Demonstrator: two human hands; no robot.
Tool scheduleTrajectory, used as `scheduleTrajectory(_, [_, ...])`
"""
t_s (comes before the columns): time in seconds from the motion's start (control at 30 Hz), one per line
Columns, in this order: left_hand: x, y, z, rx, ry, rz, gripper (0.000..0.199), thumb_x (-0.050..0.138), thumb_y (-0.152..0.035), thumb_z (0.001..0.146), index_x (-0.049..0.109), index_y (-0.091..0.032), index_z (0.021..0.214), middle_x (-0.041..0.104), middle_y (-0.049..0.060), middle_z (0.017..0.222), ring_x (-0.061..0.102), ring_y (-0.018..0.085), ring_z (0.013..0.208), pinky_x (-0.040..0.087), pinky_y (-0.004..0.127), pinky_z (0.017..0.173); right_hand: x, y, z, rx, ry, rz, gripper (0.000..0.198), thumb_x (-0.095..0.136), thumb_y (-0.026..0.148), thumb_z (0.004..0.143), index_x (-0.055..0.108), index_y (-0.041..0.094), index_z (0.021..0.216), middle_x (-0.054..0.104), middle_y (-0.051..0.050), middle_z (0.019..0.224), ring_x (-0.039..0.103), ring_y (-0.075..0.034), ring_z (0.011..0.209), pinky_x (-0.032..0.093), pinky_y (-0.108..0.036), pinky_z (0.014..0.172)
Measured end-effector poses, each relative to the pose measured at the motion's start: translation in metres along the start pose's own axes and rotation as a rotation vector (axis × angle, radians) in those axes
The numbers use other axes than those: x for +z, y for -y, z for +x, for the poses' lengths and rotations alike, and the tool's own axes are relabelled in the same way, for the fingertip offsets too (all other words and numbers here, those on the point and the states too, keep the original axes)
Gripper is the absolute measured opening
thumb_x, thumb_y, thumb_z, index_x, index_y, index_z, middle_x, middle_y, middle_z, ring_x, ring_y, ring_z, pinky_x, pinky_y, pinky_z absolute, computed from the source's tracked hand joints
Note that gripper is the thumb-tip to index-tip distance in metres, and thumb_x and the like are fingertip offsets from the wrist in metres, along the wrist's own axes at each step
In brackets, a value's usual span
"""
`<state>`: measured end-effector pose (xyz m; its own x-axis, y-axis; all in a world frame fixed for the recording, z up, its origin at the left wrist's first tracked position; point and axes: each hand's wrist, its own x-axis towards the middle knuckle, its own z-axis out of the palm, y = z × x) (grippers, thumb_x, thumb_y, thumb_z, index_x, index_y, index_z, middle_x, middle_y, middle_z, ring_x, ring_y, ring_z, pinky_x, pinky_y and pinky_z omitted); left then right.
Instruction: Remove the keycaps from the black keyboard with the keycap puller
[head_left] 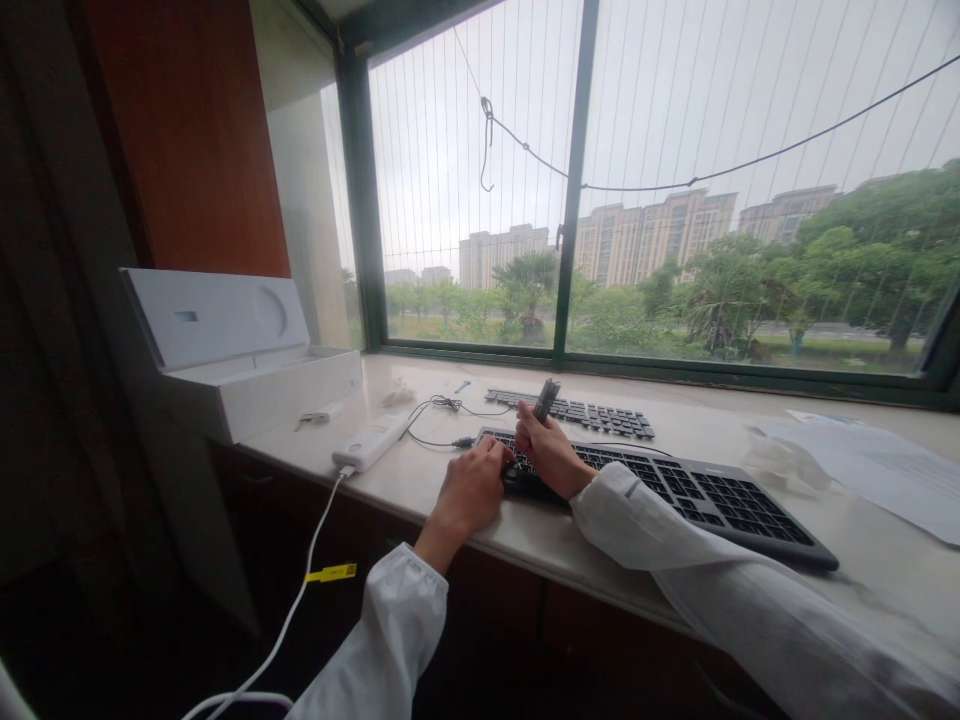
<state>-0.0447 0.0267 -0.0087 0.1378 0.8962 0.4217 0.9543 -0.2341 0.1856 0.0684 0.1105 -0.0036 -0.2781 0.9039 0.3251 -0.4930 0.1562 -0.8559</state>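
A black keyboard (739, 500) lies along the front of the windowsill counter. My left hand (469, 488) is at its left end, fingers bent and pressed together over the keys. Whatever those fingertips pinch is too small or hidden to tell. Just right of it, my right hand (551, 455) is closed around a black stick-shaped tool (547, 400), whose upper end points up. The lower end of the tool is hidden by the hand. Behind the keyboard, loose black keycaps (600, 418) lie in rows.
A white power bank (371, 440) with a white cable (311, 560) and a thin black cable (431, 440) lies left of the keyboard. Beyond it stands an open white box (292, 385). Papers (885, 470) and crumpled clear plastic (787, 460) are on the right. A window rises behind.
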Motion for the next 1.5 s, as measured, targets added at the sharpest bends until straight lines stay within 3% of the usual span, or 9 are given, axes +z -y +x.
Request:
scheduleTrajectory(0.37, [0.0,0.0,-0.001,0.004,-0.007,0.002,0.028,0.033,-0.016,0.093,0.058,-0.023,0.106,0.057,0.007,0.111,0.059,0.018,0.094,0.046,0.029,0.077,0.0,-0.003,0.0,-0.042,0.051,-0.07,0.047,0.069,0.058,0.067,0.04,0.021,0.068,0.028,0.01,0.052,0.024,-0.006,0.045,0.022,-0.022,0.042])
scheduleTrajectory(0.7, [0.004,0.005,0.001,-0.03,-0.069,-0.083,0.023,0.041,-0.033,0.094,0.058,-0.029,0.107,0.061,0.003,0.109,0.061,0.019,0.096,0.044,0.027,0.073,0.001,-0.005,-0.004,-0.258,0.138,-0.512,0.042,0.057,0.06,0.077,0.047,0.02,0.068,0.044,0.004,0.057,0.039,-0.01,0.052,0.034,-0.024,0.049])
scheduleTrajectory(0.93, [0.006,0.009,0.003,-0.038,-0.085,-0.129,0.021,0.045,-0.036,0.091,0.064,-0.031,0.098,0.064,-0.001,0.104,0.061,0.017,0.092,0.043,0.026,0.072,0.002,-0.008,0.001,-0.263,0.124,-0.55,0.042,0.053,0.061,0.079,0.046,0.021,0.069,0.043,0.005,0.052,0.038,-0.01,0.048,0.032,-0.024,0.046])
scheduleTrajectory(1.23, [0.007,0.013,0.007,-0.093,-0.101,-0.213,0.02,0.053,-0.036,0.084,0.069,-0.029,0.093,0.067,-0.001,0.101,0.062,0.018,0.09,0.044,0.025,0.072,0.02,-0.024,0.016,-0.297,-0.214,-0.642,0.043,0.047,0.061,0.08,0.046,0.021,0.066,0.046,0.003,0.052,0.041,-0.012,0.048,0.032,-0.025,0.046])
scheduleTrajectory(1.5, [0.012,0.018,0.008,-0.094,-0.108,-0.281,0.019,0.058,-0.034,0.081,0.072,-0.033,0.093,0.068,-0.004,0.105,0.063,0.016,0.09,0.044,0.024,0.075,0.021,-0.026,0.01,-0.396,-0.227,-0.765,0.035,0.044,0.054,0.086,0.05,0.021,0.076,0.049,0.004,0.057,0.044,-0.013,0.052,0.035,-0.026,0.052])
